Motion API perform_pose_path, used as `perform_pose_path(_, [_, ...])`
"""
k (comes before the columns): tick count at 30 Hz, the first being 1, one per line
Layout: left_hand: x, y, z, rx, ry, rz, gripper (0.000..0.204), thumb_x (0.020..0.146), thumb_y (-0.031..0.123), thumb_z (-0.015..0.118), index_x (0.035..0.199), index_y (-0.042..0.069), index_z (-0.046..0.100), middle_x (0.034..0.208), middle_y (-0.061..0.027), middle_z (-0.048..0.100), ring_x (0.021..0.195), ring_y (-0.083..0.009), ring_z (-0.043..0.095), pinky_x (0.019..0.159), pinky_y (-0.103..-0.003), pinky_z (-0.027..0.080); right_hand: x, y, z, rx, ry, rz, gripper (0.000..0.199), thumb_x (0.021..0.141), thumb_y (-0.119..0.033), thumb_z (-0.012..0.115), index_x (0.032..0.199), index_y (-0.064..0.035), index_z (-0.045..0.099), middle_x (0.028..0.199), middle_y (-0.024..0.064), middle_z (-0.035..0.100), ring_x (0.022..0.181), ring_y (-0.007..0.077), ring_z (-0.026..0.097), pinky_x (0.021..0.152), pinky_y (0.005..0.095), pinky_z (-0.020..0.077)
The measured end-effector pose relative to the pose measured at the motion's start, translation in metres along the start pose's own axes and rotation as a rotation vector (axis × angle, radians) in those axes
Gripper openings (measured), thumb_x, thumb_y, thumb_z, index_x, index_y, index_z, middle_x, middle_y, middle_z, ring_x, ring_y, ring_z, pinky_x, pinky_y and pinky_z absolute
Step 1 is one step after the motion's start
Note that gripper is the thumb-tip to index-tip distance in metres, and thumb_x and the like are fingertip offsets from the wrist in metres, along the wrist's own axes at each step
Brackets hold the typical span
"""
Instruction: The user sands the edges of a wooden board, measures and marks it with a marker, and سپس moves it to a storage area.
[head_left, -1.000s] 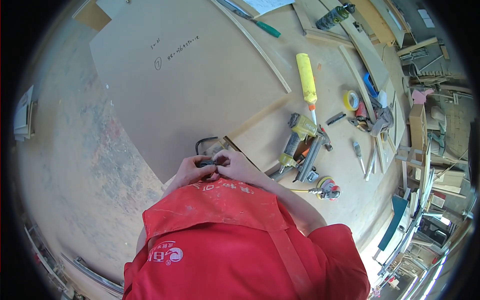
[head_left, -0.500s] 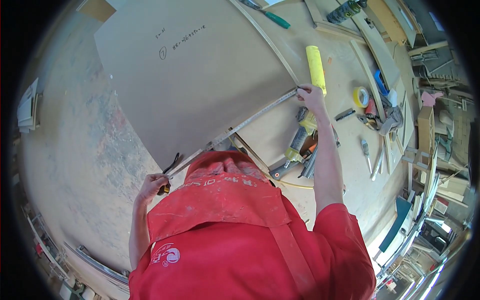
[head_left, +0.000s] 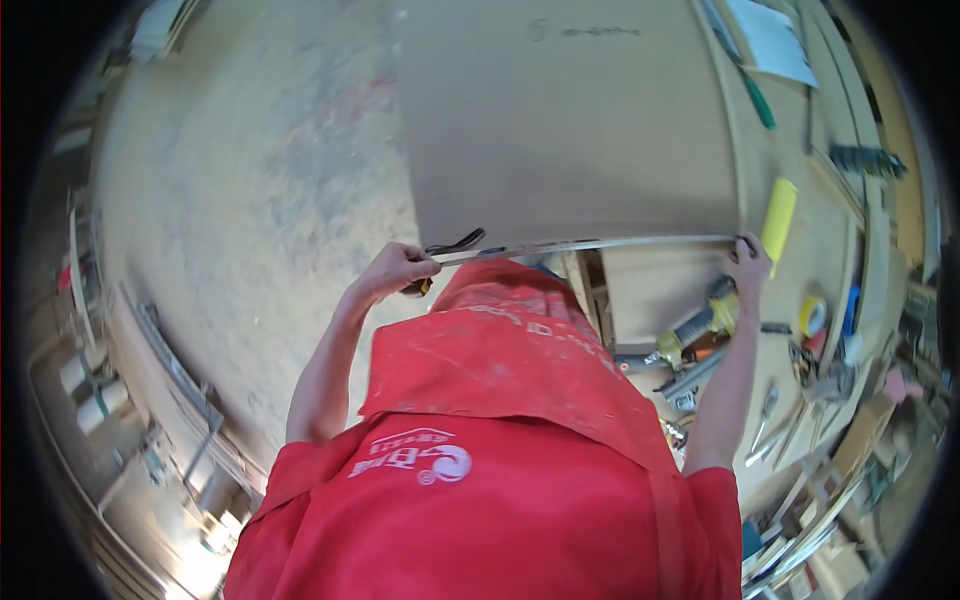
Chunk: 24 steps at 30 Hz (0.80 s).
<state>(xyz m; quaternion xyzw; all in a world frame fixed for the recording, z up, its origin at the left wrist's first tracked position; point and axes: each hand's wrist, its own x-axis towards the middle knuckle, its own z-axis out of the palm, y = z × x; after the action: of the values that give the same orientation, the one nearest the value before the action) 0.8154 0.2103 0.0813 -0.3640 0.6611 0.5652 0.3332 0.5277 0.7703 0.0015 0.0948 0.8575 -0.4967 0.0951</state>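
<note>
A tape measure (head_left: 418, 288) with a black and yellow case and a black strap is in my left hand (head_left: 393, 270), whose fingers are closed at the near left corner of a large brown board (head_left: 560, 130). Its metal blade (head_left: 610, 243) is drawn out along the board's near edge. At the far end of that blade, by the near right corner, my right hand (head_left: 750, 262) pinches the tip. Close to the right hand lies a yellow cylinder (head_left: 780, 225). Handwritten marks show on the upper part of the board.
Right of the board lie a green-handled tool (head_left: 757, 102), a white paper sheet (head_left: 772, 42), a dark bottle (head_left: 868, 161) and a roll of yellow tape (head_left: 812, 315). A yellow and grey power tool (head_left: 690, 330) lies near my right forearm. The worktop (head_left: 300, 180) stretches left, stained with paint.
My view has turned, so the board and blade now lie nearly level across the picture. Both hands still hold the tape measure stretched along the board's edge.
</note>
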Motion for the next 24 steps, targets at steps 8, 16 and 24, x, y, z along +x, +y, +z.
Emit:
perform_pose_path(8, [0.018, -0.036, -0.034, -0.015, -0.024, 0.058, 0.024, 0.083, 0.024, 0.074, 0.077, 0.002, 0.071, 0.065, 0.0001, 0.06, 0.06, -0.0076, 0.053, 0.053, -0.025, 0.043, 0.007, -0.011, 0.008, -0.089, -0.01, 0.018, 0.03, 0.09, -0.007, 0.062, 0.118, 0.003, 0.065, 0.082, 0.0045, 0.065, 0.068, 0.0096, 0.061, 0.06, 0.0226, 0.0517])
perform_pose_path(16, [0.025, -0.041, -0.051, -0.048, -0.207, 0.052, 0.025, 0.087, 0.027, 0.072, 0.085, 0.002, 0.073, 0.068, -0.0005, 0.062, 0.06, -0.0074, 0.054, 0.054, -0.024, 0.044, 0.007, -0.008, 0.006, -0.113, -0.045, 0.008, 0.025, 0.091, -0.006, 0.061, 0.114, 0.0037, 0.066, 0.079, 0.0043, 0.064, 0.067, 0.0094, 0.059, 0.058, 0.0221, 0.0496])
perform_pose_path(24, [0.042, -0.043, -0.061, -0.024, -0.378, 0.032, 0.028, 0.089, 0.028, 0.07, 0.097, 0.001, 0.072, 0.075, -0.0031, 0.069, 0.061, -0.0092, 0.061, 0.055, -0.024, 0.048, 0.009, -0.011, 0.006, -0.079, -0.072, 0.007, 0.013, 0.092, -0.006, 0.059, 0.097, 0.0045, 0.066, 0.073, 0.0031, 0.06, 0.061, 0.0092, 0.055, 0.054, 0.0225, 0.0445])
